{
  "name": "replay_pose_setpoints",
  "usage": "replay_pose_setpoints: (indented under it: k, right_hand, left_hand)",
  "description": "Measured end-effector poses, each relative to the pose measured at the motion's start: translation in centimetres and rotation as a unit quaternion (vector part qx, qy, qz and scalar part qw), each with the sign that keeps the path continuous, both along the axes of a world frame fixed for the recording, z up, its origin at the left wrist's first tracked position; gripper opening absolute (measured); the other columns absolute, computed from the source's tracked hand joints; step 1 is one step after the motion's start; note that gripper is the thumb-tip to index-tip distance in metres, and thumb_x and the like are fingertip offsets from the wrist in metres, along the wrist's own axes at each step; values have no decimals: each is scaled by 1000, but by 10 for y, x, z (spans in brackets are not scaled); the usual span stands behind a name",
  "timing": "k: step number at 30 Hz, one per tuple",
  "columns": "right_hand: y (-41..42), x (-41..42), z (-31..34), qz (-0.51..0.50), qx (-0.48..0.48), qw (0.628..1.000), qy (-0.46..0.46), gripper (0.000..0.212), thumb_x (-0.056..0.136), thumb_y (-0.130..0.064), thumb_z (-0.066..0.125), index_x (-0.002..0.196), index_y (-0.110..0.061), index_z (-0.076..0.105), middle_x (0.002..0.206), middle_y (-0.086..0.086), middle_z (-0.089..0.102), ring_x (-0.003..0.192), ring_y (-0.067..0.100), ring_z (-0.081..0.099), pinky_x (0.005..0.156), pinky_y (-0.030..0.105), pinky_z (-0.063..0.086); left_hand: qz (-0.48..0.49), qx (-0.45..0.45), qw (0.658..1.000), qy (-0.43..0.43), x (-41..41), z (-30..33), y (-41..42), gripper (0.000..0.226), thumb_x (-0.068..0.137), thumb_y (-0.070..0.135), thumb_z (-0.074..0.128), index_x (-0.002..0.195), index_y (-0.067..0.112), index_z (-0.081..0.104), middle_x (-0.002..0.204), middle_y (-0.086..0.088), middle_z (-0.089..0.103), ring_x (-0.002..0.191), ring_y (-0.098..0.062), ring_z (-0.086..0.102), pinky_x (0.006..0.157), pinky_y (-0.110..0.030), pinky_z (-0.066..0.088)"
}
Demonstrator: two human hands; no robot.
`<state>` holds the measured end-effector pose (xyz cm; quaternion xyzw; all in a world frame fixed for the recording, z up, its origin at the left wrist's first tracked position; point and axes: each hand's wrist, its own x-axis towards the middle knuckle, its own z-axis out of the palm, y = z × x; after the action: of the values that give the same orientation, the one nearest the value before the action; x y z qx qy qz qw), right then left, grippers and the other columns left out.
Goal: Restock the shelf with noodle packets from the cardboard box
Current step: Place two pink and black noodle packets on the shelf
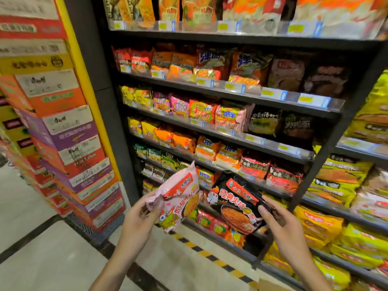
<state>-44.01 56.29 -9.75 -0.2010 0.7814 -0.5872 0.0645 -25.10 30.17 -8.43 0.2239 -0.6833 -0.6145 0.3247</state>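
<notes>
Shop aisle, seen from above the person's own arms, facing a dark metal shelf (pixel 231 134) packed with rows of bright noodle packets. Left-hand fingers (pixel 156 203) curl round the crumpled end of a pink noodle packet (pixel 180 196), the left hand (pixel 140 217) holding it just in front of the shelf's lower tiers. Right-hand fingers (pixel 265 213) pinch the edge of a black noodle packet (pixel 238 206), the right hand (pixel 281 225) raised beside the pink one, also before the lower tiers. Left of the shelf, past a yellow-edged pillar, rises a tall stack of cartons (pixel 69 133). Yellow and black striped tape (pixel 199 249) marks the floor at the shelf's foot.
</notes>
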Motion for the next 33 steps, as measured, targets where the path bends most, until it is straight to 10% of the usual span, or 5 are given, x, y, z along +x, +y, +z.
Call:
replay_pose_setpoints:
  k: [4, 16, 21, 33]
  right_hand:
    - [-17, -70, 22, -26, -5, 999, 28, 40, 80, -47, 66, 119, -39, 63, 128, -14, 63, 125, 8, 54, 108, 39, 44]
    - [-39, -202, 83, -132, -76, 982, 114, 37, 80, -35, 66, 117, -34, 66, 108, -41, 64, 108, -17, 57, 83, 1, 42]
    - [-46, -229, 98, -200, -92, 967, 125, 30, 86, -21, 69, 112, -34, 67, 103, -39, 66, 103, -15, 61, 81, 2, 44]
    - [-65, -260, 143, -305, -119, 930, 168, 28, 85, -19, 68, 111, -29, 69, 102, -19, 75, 96, -8, 67, 75, 6, 49]
  left_hand:
    - [-31, -24, 999, 13, -87, 21, -28, 23, 88, 25, 63, 109, 34, 66, 102, 27, 72, 99, 8, 65, 74, -5, 48]
    - [-145, -108, 979, 96, -298, 69, -91, 31, 91, 8, 66, 109, 33, 68, 107, 20, 73, 101, 6, 65, 86, -12, 49]
    - [-189, -122, 963, 150, -373, 101, -111, 29, 86, -6, 65, 90, 23, 66, 79, 29, 71, 77, 17, 60, 73, -2, 43]
    - [-349, -180, 874, 286, -512, 199, -131, 31, 87, 10, 71, 113, 24, 69, 114, 19, 71, 110, -3, 64, 92, -20, 48]
